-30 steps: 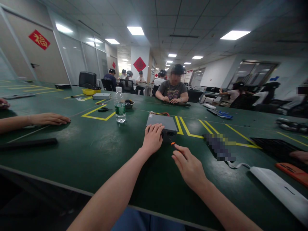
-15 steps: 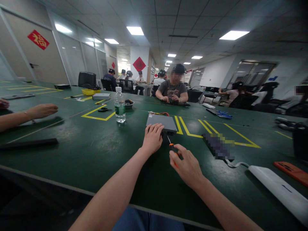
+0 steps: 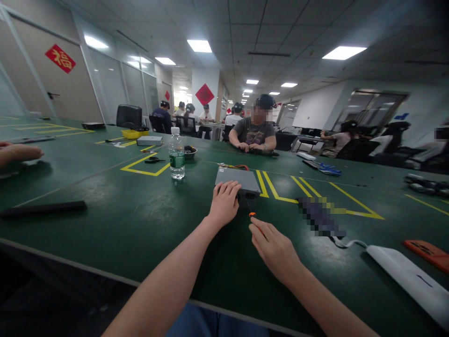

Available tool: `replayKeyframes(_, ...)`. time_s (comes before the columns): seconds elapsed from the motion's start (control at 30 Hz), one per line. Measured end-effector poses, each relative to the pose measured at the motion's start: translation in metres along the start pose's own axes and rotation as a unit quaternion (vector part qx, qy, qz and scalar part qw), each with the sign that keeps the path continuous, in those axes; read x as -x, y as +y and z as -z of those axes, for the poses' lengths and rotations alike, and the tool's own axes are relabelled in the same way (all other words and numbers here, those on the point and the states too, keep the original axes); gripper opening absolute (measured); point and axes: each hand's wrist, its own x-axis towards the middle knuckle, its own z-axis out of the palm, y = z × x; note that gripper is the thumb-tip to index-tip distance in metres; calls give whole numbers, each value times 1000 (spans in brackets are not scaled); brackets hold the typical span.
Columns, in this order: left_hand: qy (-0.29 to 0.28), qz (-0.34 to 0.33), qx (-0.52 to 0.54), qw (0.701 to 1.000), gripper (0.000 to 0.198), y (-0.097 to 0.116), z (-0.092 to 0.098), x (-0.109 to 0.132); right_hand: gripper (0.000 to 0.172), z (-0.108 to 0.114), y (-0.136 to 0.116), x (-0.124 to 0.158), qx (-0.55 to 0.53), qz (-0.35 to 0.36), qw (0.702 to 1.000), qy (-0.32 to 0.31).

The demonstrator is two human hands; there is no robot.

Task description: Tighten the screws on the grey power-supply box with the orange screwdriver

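A grey metal power supply [image 3: 239,175] lies on the green table, with coloured wires coming out of its far side. My left hand [image 3: 224,205] grips its near left corner, fingers over the top and the thumb side hidden. In my right hand [image 3: 273,245] is a screwdriver [image 3: 252,215], whose orange collar shows past the fingertips while most of the handle is covered. Its thin shaft points up to the near face of the power supply, below the dark socket. Whether the tip sits in a screw is too small to tell.
A water bottle [image 3: 177,157] stands left of the power supply, with a small bowl [image 3: 190,152] behind it. Further right lie a white power strip [image 3: 403,274] and an orange phone [image 3: 428,252]. Another person's hand [image 3: 21,153] is at far left; a co-worker [image 3: 254,128] sits opposite.
My right hand has turned round the screwdriver, and its fingers now cover more of the handle. My left hand stays on the power supply. The other person's hand at left has drawn back leftward.
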Motion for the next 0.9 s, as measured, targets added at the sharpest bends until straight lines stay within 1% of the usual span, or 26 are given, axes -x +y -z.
replayKeyframes(0.1, -3, 4, 0, 1000, 41, 1, 1, 0, 22, 0, 4, 1, 21, -3, 999, 32)
replayKeyframes(0.2, -3, 11, 0, 1000, 42, 2, 0, -1, 17, 2, 7, -2, 40, -50, 996, 64)
replayKeyframes(0.3, 1, 13, 0, 1000, 41, 2, 0, -1, 9, 4, 7, -6, 39, -90, 993, 61)
replayKeyframes(0.47, 2, 11, 4, 1000, 41, 2, -1, -1, 17, 3, 0, -8, 41, -52, 998, 16)
replayKeyframes(0.67, -1, 10, 2, 1000, 42, 2, 0, 0, 29, 0, -8, -7, 49, -47, 998, -20)
replayKeyframes(0.73, -1, 10, 3, 1000, 42, 2, 0, 0, 31, 0, -9, -6, 60, -34, 997, -18)
replayKeyframes(0.83, 0, 10, 4, 1000, 42, 2, 0, 0, 30, 0, -9, -2, 75, -11, 997, 6)
replayKeyframes(0.9, 0, 10, 4, 1000, 42, 2, 0, 0, 29, 1, -8, -1, 90, -10, 996, 23)
